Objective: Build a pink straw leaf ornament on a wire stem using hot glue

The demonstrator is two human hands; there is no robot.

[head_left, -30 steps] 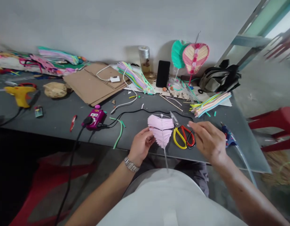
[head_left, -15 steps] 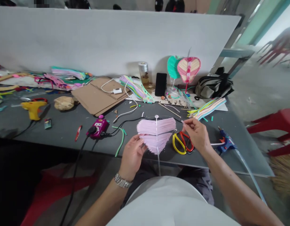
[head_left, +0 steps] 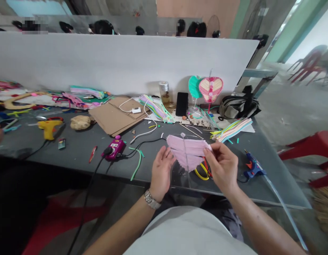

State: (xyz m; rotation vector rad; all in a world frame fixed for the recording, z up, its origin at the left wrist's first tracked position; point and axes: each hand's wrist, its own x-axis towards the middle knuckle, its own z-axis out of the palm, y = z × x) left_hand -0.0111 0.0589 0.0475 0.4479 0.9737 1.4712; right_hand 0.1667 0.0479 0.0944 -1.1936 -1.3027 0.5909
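The left hand (head_left: pixel 161 170) is spread, palm up, its fingertips at the left edge of the pink heart-shaped piece (head_left: pixel 194 147); contact there is unclear. The right hand (head_left: pixel 224 163) pinches the piece's upper right edge between thumb and fingers, above the bench (head_left: pixel 272 184). Pleated pink covering sits on both sides of 1 central stem, so most of the surface looks done, but a dark gap between its 2 bands suggests the covering is incomplete. No rim trim shows, unlike the red-edged heart (head_left: pixel 211 89) well beyond the right fingers. Scissors (head_left: pixel 201 177) lie just below those fingers, and a blue glue gun (head_left: pixel 254 168) lies to their right.
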